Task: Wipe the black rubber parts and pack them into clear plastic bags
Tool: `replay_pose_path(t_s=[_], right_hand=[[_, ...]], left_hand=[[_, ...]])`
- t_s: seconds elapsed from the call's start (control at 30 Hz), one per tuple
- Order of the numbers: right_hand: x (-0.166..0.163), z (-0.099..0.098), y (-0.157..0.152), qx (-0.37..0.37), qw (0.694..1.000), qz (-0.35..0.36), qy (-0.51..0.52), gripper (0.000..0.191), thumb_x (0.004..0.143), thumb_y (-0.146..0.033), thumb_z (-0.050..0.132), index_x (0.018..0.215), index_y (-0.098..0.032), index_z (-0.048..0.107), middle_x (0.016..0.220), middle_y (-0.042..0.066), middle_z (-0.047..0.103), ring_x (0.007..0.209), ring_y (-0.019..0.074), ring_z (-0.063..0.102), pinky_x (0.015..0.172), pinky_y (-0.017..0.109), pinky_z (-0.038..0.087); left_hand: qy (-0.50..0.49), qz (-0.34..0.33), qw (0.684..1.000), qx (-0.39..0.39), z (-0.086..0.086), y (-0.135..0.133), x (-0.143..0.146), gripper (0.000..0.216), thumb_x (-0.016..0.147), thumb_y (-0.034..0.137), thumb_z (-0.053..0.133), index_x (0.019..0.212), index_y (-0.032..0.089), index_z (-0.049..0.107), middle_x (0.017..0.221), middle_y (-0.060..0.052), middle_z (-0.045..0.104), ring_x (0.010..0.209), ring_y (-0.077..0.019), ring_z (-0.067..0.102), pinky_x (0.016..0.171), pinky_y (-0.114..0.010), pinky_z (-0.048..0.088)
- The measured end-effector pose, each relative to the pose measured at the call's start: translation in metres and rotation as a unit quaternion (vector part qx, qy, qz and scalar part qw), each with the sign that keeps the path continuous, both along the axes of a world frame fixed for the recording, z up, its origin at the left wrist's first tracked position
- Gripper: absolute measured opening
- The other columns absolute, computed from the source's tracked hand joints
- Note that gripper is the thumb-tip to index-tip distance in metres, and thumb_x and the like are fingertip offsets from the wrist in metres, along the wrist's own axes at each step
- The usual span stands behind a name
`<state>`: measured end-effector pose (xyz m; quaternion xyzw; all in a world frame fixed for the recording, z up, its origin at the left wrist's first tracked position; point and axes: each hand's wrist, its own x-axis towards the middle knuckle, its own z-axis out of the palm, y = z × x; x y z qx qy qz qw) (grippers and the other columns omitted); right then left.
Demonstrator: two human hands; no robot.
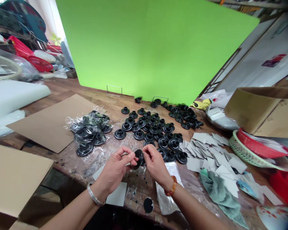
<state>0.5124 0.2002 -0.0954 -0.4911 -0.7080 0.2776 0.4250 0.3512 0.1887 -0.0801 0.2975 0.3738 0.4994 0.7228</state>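
Note:
Near the table's front edge, a glossy black flanged disc point(139, 158) is held up on its edge between my two hands. My left hand point(117, 167) pinches its left side with thumb and fingers. The fingers of my right hand point(156, 164) are closed at its right side, partly hiding it. Behind my hands many similar black discs with raised hubs point(139, 134) stand on the table. Under my right wrist lies a stack of clear plastic bags point(166, 199). A pale square card point(117, 195) lies by my left wrist.
Plastic-wrapped black discs point(90, 131) lie at left, by a cardboard sheet point(55, 124). Further black discs point(184, 115) are heaped at back right. Loose white cards point(213, 153), a green cloth point(220, 195) and a basket point(240, 150) are at right. A green board point(153, 48) stands behind.

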Motion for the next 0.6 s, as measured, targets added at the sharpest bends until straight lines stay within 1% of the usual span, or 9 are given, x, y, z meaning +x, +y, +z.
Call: replay_pose_path(t_s=[0.03,0.1,0.17,0.23,0.3,0.37,0.43,0.5,0.6], right_hand=[[0.000,-0.001,0.000,-0.006,1.000,0.007,0.010,0.015,0.089,-0.012,0.041,0.078,-0.020,0.048,0.078,0.000,0.049,0.072,0.0152,0.047,0.066,0.028,0.037],[0.000,-0.001,-0.002,-0.004,0.999,0.022,0.032,0.014,0.090,-0.013,0.041,0.081,-0.020,0.048,0.080,0.000,0.050,0.072,0.0148,0.047,0.066,0.028,0.038],[-0.002,-0.001,-0.004,0.013,0.998,0.034,0.054,0.014,0.091,-0.012,0.040,0.082,-0.021,0.048,0.084,0.001,0.051,0.076,0.0150,0.049,0.070,0.028,0.040],[-0.003,0.000,-0.006,0.035,0.996,0.046,0.073,0.014,0.091,-0.012,0.041,0.083,-0.020,0.049,0.089,0.003,0.052,0.082,0.0157,0.050,0.074,0.029,0.041],[-0.002,0.000,-0.007,0.050,0.994,0.060,0.081,0.014,0.091,-0.011,0.041,0.085,-0.020,0.051,0.096,0.005,0.052,0.090,0.0166,0.051,0.079,0.029,0.042],[0.000,0.001,-0.008,0.061,0.992,0.072,0.081,0.015,0.091,-0.012,0.042,0.089,-0.020,0.054,0.101,0.006,0.051,0.095,0.0173,0.051,0.082,0.031,0.043],[0.003,0.001,-0.008,0.069,0.991,0.082,0.080,0.015,0.091,-0.013,0.042,0.091,-0.020,0.055,0.103,0.006,0.051,0.098,0.0178,0.051,0.085,0.032,0.042],[0.004,0.002,-0.009,0.065,0.991,0.078,0.085,0.015,0.092,-0.016,0.042,0.090,-0.020,0.056,0.103,0.006,0.051,0.100,0.0183,0.051,0.089,0.034,0.041],[0.003,0.003,-0.010,0.007,0.994,0.025,0.109,0.013,0.093,-0.024,0.044,0.092,-0.020,0.057,0.097,0.005,0.054,0.093,0.0175,0.052,0.084,0.032,0.042]], left_hand=[[-0.001,0.000,1.000,-0.002,-0.001,0.001,0.000,0.018,0.076,0.026,0.073,0.075,0.018,0.057,0.067,0.000,0.064,0.070,-0.0111,0.060,0.065,-0.021,0.048],[-0.018,0.030,0.999,-0.008,-0.003,0.003,0.001,0.016,0.076,0.025,0.073,0.079,0.018,0.059,0.079,-0.001,0.066,0.076,-0.0115,0.061,0.068,-0.022,0.049],[-0.028,0.058,0.998,-0.022,-0.006,0.006,0.001,0.017,0.076,0.022,0.073,0.089,0.018,0.063,0.092,-0.003,0.068,0.085,-0.0135,0.063,0.073,-0.024,0.051],[-0.021,0.038,0.997,-0.060,-0.008,0.007,0.000,0.025,0.076,0.016,0.072,0.100,0.016,0.064,0.099,-0.007,0.068,0.089,-0.0150,0.064,0.077,-0.024,0.052],[-0.009,-0.005,0.994,-0.109,-0.010,0.008,-0.002,0.028,0.076,0.011,0.070,0.103,0.013,0.065,0.097,-0.009,0.070,0.082,-0.0140,0.065,0.073,-0.023,0.052],[-0.004,-0.025,0.989,-0.142,-0.011,0.009,-0.004,0.024,0.076,0.008,0.068,0.100,0.012,0.067,0.090,-0.009,0.071,0.072,-0.0126,0.065,0.066,-0.022,0.053],[0.000,-0.005,0.989,-0.149,-0.010,0.010,-0.004,0.018,0.074,0.006,0.069,0.091,0.012,0.066,0.080,-0.007,0.070,0.064,-0.0115,0.064,0.059,-0.021,0.051],[0.000,0.017,0.990,-0.143,-0.008,0.011,-0.004,0.015,0.072,0.004,0.070,0.082,0.013,0.064,0.073,-0.004,0.068,0.061,-0.0109,0.063,0.057,-0.020,0.050],[0.002,0.039,0.992,-0.123,-0.005,0.011,-0.001,0.023,0.066,0.004,0.074,0.082,0.015,0.061,0.074,-0.001,0.067,0.063,-0.0105,0.063,0.060,-0.020,0.050]])
